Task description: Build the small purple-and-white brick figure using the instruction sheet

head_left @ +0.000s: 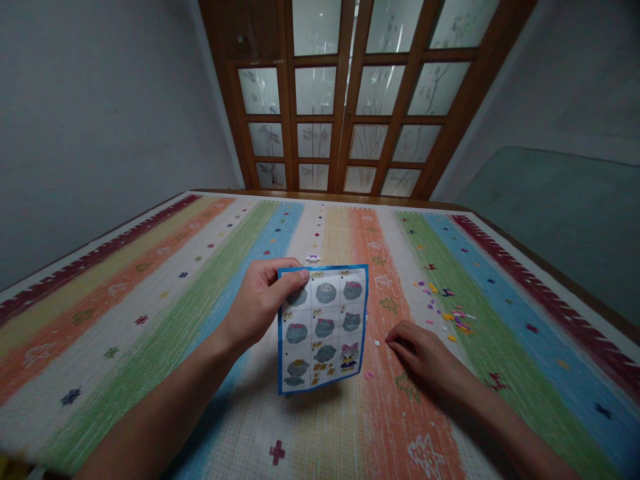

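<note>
My left hand (263, 293) pinches the upper left corner of a blue-edged instruction sheet (325, 327) between thumb and fingers. Printed steps of a grey brick head fill its panels, with a finished figure wearing a pink bow at lower right. On the orange stripe rests my right hand (417, 347), its fingers curled and the tips together; whatever is between them, if anything, is too small to make out. A small white brick (377, 343) lies just left of those fingertips. Close to the sheet's lower right edge is a pink piece (369, 375).
Loose yellow, purple, pink and white bricks (457, 317) are scattered right of centre on the striped tablecloth (210, 260). Behind the sheet sits a small white and purple piece (313, 259). A wooden glass-paned door (345, 120) stands beyond the table, and walls flank both sides.
</note>
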`<state>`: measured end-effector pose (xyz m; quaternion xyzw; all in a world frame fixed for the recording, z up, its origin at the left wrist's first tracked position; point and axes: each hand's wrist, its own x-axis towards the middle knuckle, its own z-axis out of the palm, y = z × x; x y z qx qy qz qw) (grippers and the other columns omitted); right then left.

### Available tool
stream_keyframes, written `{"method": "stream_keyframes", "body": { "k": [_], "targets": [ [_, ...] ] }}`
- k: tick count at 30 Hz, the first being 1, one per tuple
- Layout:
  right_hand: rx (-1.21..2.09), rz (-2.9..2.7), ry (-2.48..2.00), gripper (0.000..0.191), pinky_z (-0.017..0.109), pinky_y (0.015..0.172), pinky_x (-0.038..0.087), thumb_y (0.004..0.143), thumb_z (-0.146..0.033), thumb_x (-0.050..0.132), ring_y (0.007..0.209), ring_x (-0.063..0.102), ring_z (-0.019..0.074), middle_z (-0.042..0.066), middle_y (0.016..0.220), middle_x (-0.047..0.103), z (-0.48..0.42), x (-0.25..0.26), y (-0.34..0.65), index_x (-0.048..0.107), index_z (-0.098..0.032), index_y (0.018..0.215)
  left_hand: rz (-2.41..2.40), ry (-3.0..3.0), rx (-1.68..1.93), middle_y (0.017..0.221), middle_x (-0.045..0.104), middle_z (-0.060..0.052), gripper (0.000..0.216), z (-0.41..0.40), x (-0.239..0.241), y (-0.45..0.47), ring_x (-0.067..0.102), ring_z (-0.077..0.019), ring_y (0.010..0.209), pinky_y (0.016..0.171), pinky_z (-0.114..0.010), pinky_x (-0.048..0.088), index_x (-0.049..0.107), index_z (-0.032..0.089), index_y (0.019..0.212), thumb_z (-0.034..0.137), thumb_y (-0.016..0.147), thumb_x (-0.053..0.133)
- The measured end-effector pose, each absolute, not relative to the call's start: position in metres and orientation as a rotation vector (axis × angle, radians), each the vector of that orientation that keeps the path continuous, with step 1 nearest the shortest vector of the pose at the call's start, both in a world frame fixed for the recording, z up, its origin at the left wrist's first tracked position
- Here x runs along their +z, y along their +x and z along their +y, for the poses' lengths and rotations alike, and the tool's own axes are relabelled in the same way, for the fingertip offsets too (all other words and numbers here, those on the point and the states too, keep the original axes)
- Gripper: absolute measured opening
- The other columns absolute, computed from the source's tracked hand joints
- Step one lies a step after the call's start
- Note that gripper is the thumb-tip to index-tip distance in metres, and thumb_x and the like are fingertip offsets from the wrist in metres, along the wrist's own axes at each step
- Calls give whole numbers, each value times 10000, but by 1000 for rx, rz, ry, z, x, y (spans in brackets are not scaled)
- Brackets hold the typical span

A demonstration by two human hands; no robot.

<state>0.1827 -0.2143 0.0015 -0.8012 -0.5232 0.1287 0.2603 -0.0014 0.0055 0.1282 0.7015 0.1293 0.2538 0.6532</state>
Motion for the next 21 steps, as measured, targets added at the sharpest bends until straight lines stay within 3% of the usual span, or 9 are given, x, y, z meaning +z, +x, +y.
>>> {"method": "stream_keyframes", "body": {
  "k": [21],
  "targets": [
    [353,-1397,-2169,176,308,682,447,856,-237,414,755,587,188,71,803,634,-215,-1,182,561,-191,770,247,1561,570,446,410,71,250,7,126,-2,334,-43,381,352,-169,236,519,150,533,257,750,582]
  ]
}}
